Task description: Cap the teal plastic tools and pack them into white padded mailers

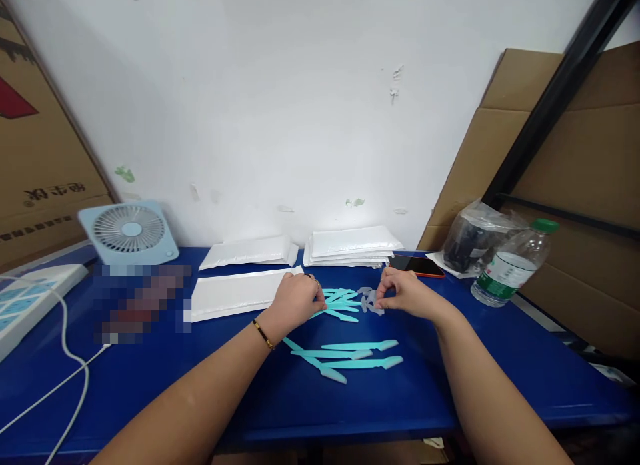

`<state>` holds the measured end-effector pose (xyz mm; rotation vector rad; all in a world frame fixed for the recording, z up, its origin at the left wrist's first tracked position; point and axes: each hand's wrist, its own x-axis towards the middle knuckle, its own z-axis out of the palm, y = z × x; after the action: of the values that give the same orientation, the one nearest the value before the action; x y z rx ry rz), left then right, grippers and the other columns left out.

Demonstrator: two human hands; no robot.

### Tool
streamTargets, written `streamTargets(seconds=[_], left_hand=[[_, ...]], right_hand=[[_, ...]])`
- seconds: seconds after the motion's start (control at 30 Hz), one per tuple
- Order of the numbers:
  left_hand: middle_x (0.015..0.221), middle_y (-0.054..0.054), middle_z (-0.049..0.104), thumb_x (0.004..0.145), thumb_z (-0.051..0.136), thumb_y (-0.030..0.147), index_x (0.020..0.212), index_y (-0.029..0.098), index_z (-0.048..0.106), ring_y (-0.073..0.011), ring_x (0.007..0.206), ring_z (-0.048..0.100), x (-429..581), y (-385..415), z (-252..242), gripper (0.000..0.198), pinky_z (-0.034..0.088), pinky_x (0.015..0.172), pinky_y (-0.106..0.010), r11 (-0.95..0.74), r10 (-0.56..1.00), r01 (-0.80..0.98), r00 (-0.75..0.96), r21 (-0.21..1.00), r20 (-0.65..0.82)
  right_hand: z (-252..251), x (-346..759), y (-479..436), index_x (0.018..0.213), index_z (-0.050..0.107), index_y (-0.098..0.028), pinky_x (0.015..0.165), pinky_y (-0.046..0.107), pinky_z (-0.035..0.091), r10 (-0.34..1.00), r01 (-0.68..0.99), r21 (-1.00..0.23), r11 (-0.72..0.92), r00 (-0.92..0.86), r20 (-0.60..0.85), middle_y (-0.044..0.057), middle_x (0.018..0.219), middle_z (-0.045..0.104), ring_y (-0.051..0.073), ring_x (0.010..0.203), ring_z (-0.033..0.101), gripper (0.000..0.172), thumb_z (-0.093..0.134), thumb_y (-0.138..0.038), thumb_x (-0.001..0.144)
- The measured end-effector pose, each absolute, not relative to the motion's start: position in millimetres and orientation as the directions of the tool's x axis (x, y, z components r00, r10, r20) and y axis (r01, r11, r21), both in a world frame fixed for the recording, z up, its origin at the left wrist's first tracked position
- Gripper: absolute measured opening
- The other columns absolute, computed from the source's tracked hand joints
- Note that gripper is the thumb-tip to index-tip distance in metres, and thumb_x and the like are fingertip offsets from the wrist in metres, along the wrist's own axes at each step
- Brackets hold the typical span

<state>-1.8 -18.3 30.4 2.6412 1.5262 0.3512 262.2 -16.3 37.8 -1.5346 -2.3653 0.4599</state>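
- A pale, scuffed wall (300, 118) rises behind a blue table (380, 411); cardboard (40, 145) at the left and more cardboard (505, 125) at the right are both cut off by the frame.
- The left hand (297, 297) bends over a pile of turquoise sticks (344, 303), hiding the pile's left end; its thumb and forefinger are drawn together there.
- The right hand (407, 295) has thumb and fingertips pinched close at some small translucent pieces (367, 298), covering part of them. Whether either pinch holds anything, I cannot tell from this view.
- Nearer the front edge lie four more turquoise sticks (345, 347) with paler heads, one slanting across the others and covering parts of them.
- A white padded envelope (235, 295) lies left of the left hand, which overlaps its right end; two envelope stacks (350, 241) sit behind, by the wall.
- Past the right hand are a phone (417, 265), partly covered by that hand, a wrapped dark object (463, 241) blurred by its plastic, and a green-capped bottle (515, 268).
- At the left stand a blue fan (133, 230), its lower edge pixelated, a pixelated object (145, 305), and a power strip (35, 301) cut by the frame.
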Motion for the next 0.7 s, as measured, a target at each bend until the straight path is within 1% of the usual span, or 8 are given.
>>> streamTargets(seconds=[0.1,0.2,0.27,0.33,0.43,0.53,0.63,0.7], left_hand=[[0.083,0.0,0.065,0.067,0.065,0.047,0.074,0.025,0.07,-0.0167,0.077,0.057,0.8,-21.5,28.6,0.023,0.032,0.071,-0.028,-0.518,0.855,0.829,0.504,0.211,0.12],[0.071,0.001,0.065,0.064,0.066,0.052,0.07,0.026,0.07,-0.015,0.069,0.056,8.4,-31.8,25.5,0.027,0.032,0.072,-0.028,-0.574,0.806,0.776,0.591,0.263,0.016],[0.064,0.003,0.064,0.062,0.068,0.052,0.068,0.027,0.07,-0.0144,0.066,0.056,13.0,-39.0,23.6,0.026,0.032,0.074,-0.028,-0.609,0.768,0.74,0.64,0.286,-0.021],[0.063,0.003,0.064,0.063,0.068,0.05,0.067,0.027,0.07,-0.0139,0.065,0.055,16.0,-44.0,22.9,0.023,0.032,0.075,-0.029,-0.629,0.745,0.72,0.666,0.293,-0.038],[0.064,0.003,0.065,0.066,0.067,0.045,0.065,0.026,0.07,-0.0136,0.065,0.055,16.7,-44.6,25.6,0.019,0.032,0.075,-0.029,-0.615,0.755,0.738,0.653,0.278,-0.06],[0.068,0.002,0.066,0.067,0.067,0.041,0.067,0.025,0.07,-0.0146,0.067,0.056,10.7,-37.4,31.5,0.016,0.032,0.075,-0.029,-0.573,0.8,0.783,0.598,0.24,-0.042],[0.075,0.001,0.066,0.069,0.066,0.038,0.068,0.024,0.069,-0.0165,0.072,0.057,0.3,-28.5,37.5,0.014,0.032,0.075,-0.03,-0.524,0.849,0.829,0.526,0.196,0.042],[0.081,0.0,0.066,0.067,0.067,0.042,0.072,0.024,0.069,-0.0175,0.076,0.057,-4.4,-26.1,39.9,0.019,0.033,0.075,-0.03,-0.498,0.867,0.846,0.492,0.192,0.08]], right_hand=[[40.8,266.8,-19.7,0.071,0.07,-0.021,0.079,0.033,0.031,0.896,0.821,-0.409,0.398,-0.444,-0.021,0.002,0.084,0.055,0.021,0.083,0.049,0.03,0.069,-0.051,0.062],[40.2,260.4,-26.2,0.068,0.071,-0.023,0.08,0.035,0.029,0.788,0.776,-0.408,0.482,-0.587,-0.185,0.001,0.083,0.056,0.021,0.082,0.05,0.03,0.072,-0.051,0.058],[38.7,252.0,-29.9,0.065,0.07,-0.022,0.083,0.037,0.027,0.728,0.756,-0.389,0.526,-0.637,-0.254,0.0,0.08,0.056,0.02,0.08,0.051,0.03,0.073,-0.05,0.056],[37.8,244.3,-32.5,0.062,0.069,-0.021,0.084,0.039,0.025,0.699,0.744,-0.379,0.55,-0.659,-0.279,0.0,0.078,0.057,0.019,0.077,0.052,0.029,0.073,-0.049,0.057],[38.6,240.3,-33.8,0.064,0.068,-0.02,0.083,0.038,0.025,0.695,0.733,-0.391,0.556,-0.668,-0.265,0.0,0.08,0.056,0.018,0.077,0.051,0.029,0.072,-0.048,0.061],[39.4,248.1,-30.0,0.068,0.068,-0.02,0.081,0.034,0.028,0.744,0.743,-0.402,0.535,-0.64,-0.193,0.001,0.082,0.056,0.019,0.08,0.049,0.027,0.071,-0.047,0.063],[39.2,261.2,-22.5,0.068,0.068,-0.02,0.081,0.033,0.029,0.84,0.796,-0.38,0.471,-0.537,-0.082,0.001,0.082,0.055,0.019,0.081,0.048,0.026,0.07,-0.045,0.064],[39.8,267.6,-19.0,0.069,0.069,-0.021,0.08,0.034,0.03,0.891,0.831,-0.373,0.413,-0.454,-0.026,0.002,0.082,0.054,0.02,0.081,0.048,0.025,0.07,-0.046,0.063]])
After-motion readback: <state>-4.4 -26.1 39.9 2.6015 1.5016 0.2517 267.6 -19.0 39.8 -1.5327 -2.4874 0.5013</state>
